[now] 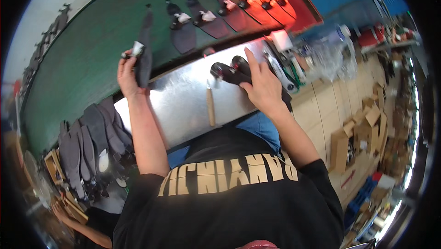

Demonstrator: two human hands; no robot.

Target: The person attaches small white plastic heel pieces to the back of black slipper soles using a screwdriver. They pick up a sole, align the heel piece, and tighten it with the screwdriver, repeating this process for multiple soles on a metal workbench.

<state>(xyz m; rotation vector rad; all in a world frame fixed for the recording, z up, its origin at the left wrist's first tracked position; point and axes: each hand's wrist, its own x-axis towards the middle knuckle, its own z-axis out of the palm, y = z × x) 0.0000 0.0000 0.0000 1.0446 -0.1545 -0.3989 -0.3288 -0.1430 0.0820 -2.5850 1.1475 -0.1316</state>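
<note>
Green bench runs from nine to twelve o'clock. At ten, the left grip pinches a grey sandal sole, tilted edge-on, beside a white scrap; it looks light, thin and bendy, so its long edge should suit fingertips. At two, the right grip covers dark sole-like pieces; I cannot tell how firmly it closes.

Left grip holds grey sole – right grip over dark piece – wooden-handled tool between.
</note>
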